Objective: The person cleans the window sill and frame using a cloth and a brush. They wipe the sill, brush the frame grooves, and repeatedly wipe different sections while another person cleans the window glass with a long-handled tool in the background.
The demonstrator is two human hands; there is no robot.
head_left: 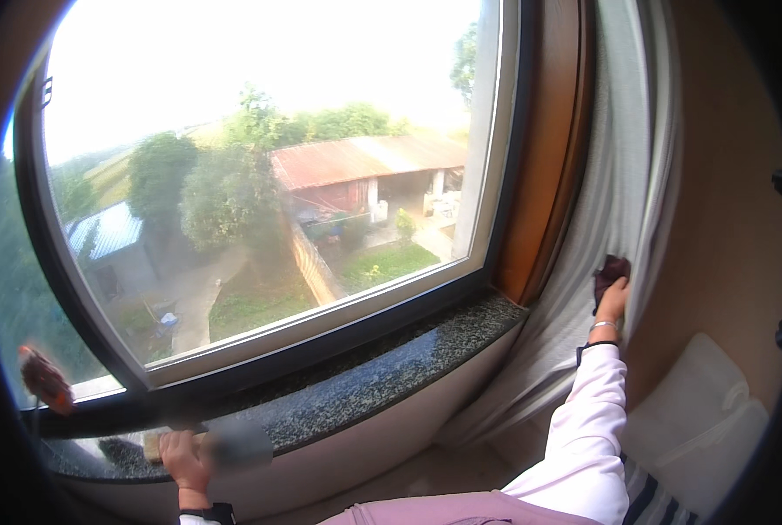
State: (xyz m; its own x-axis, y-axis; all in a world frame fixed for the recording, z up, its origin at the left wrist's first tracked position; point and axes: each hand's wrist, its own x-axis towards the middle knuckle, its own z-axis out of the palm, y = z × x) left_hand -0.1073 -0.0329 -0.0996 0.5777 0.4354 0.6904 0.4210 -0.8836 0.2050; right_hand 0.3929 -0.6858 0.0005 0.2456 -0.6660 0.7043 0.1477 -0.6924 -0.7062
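The left fingers [181, 449] grasp a blurred grey tool [240, 444]; the right fingers [616, 295] clutch dark cloth [611, 270], seemingly pushing the curtain [617, 166] aside; next needs it kept clear.

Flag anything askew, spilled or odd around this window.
A reddish-brown object at the far left, by the window, stands out: it looks tilted and apart, too blurred to identify. Outside, the long roof is patchily reddish, perhaps rusted. No clear spill shows.

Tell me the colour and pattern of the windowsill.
The windowsill is blackish grey with pale speckles, seen best in the head view.
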